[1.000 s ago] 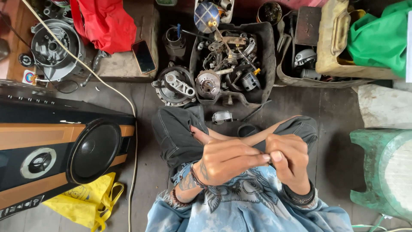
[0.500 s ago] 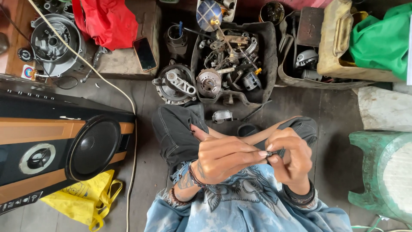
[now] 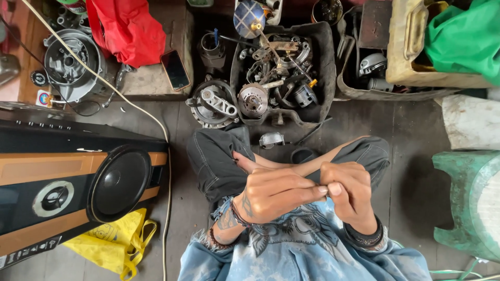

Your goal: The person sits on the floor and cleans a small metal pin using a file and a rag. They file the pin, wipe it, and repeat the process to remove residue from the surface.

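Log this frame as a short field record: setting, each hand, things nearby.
setting: person seated cross-legged on a dark plank floor, seen from above
left hand: left hand closed, fingertips meeting the right hand; whatever is pinched is too small to tell
right hand: right hand closed, pinching at the same spot
in front: black tray full of metal engine parts; round engine cover beside it
left side: large speaker, yellow bag, white cable, phone
right side: green stool

I am looking at a repair workshop. A black tub of greasy engine parts (image 3: 281, 78) sits on the plank floor (image 3: 411, 135). Beside it lies an engine cover (image 3: 214, 104).
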